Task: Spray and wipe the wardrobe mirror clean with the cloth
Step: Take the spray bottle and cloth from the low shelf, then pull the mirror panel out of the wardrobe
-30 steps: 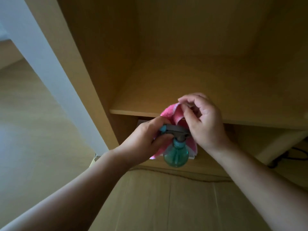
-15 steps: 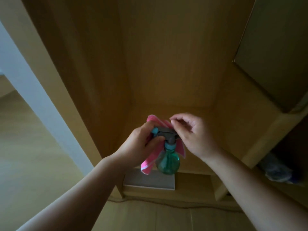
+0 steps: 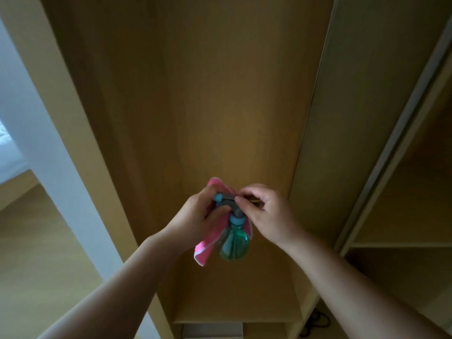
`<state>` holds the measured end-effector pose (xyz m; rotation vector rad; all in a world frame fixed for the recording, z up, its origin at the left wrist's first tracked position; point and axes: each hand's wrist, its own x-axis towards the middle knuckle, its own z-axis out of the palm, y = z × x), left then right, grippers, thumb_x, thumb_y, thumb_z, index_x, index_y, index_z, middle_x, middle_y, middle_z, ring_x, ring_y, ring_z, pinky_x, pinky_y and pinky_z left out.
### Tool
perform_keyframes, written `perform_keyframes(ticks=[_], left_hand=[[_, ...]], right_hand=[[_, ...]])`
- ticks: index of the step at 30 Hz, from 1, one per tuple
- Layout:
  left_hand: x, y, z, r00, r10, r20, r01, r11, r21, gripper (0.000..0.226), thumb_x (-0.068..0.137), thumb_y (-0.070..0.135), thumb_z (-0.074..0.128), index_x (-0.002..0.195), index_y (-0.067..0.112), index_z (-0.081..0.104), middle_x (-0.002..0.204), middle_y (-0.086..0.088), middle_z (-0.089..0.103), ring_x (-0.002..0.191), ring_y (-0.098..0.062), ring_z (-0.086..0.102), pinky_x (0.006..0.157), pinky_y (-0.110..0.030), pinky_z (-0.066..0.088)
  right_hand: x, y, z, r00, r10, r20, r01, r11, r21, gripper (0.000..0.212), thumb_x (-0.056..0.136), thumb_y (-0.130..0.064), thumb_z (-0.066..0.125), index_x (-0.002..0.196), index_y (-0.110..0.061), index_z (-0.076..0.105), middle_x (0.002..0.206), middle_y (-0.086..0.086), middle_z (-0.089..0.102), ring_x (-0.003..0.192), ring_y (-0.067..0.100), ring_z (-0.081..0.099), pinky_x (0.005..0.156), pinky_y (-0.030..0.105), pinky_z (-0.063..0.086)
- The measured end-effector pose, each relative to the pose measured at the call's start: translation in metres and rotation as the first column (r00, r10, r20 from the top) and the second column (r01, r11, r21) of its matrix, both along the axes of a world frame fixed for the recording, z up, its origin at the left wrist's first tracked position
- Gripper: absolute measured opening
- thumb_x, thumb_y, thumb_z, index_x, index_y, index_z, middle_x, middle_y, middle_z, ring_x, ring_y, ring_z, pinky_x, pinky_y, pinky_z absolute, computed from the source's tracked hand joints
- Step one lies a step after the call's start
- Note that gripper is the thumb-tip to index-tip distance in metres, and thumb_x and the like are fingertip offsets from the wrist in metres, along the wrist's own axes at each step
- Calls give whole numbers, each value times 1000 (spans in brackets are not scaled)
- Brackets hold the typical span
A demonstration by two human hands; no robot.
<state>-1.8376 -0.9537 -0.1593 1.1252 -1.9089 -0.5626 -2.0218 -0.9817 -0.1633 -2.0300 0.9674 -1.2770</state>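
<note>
A green spray bottle with a grey and blue spray head hangs in front of an open wooden wardrobe bay. My left hand grips the spray head together with a pink cloth that drapes down behind the bottle. My right hand pinches the rear of the spray head with curled fingers. No mirror surface shows clearly in this view.
The wardrobe's back panel fills the middle. A sliding door panel with a pale track stands at the right, shelves behind it. A white door frame runs down the left. A low shelf edge lies below my hands.
My view has tilted upward, so the shelf has dropped toward the bottom and the tall back panel fills the frame. Both hands stay on the bottle head and cloth, raised slightly.
</note>
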Motion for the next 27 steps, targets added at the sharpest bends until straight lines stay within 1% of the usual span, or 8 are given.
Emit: perform_keyframes(ticks=[4,7,10,14,19,23,25,27], left_hand=[[-6,2,89,999,-14,47,16,999,-34,19,92,15,59,110,21,57,94,7,67,84,-2,64,67,-16,53],[-16,2,133,997,-14,70,19,996,-85,16,91,15,59,104,24,58,89,13,65,81,4,61,64,-10,48],[-24,1,159,998,-5,62,13,992,-126,13,91,16,59,98,26,57,83,13,64,75,7,60,58,-8,44],[-33,-3,178,998,4,67,7,986,-169,12,91,22,60,92,33,54,80,11,63,71,5,60,54,-11,46],[-48,-9,183,998,29,53,-20,985,-173,15,91,23,60,86,34,53,76,11,63,68,8,59,49,-8,43],[-61,-14,185,997,37,66,-26,986,-163,16,91,23,61,85,35,51,76,10,62,67,7,59,49,-9,44],[-67,-15,185,997,38,63,-27,987,-157,15,91,24,60,86,34,51,77,10,62,68,6,59,49,-10,44],[-73,-16,186,998,39,49,-31,988,-152,14,91,24,59,87,34,52,77,10,62,67,7,59,48,-9,43]], right_hand=[[-8,11,86,996,-75,-49,72,996,-58,10,85,-27,64,92,-25,71,88,-16,64,85,3,63,76,21,52],[-19,16,133,988,-131,-86,122,987,-101,7,88,-19,66,92,-21,71,87,-16,63,84,4,63,74,20,52],[-37,21,166,974,-203,-97,186,970,-158,9,90,-16,65,95,-17,72,88,-15,63,83,0,61,73,13,48],[-79,27,201,918,-388,-87,360,904,-232,23,93,-21,60,115,-16,66,105,-8,64,89,-4,57,74,3,43],[-134,22,218,753,-658,28,646,730,-221,44,94,-19,59,136,-22,49,129,-2,54,113,10,55,86,17,45],[-163,7,213,632,-774,49,764,610,-212,57,93,-20,59,144,-22,35,139,3,43,122,19,52,83,14,40],[-173,-2,211,622,-782,36,776,610,-163,62,93,-19,60,147,-22,30,141,4,43,123,21,52,81,13,38],[-179,-11,211,687,-726,-3,725,687,-49,65,94,-20,59,149,-23,25,141,4,46,125,22,52,88,23,44]])
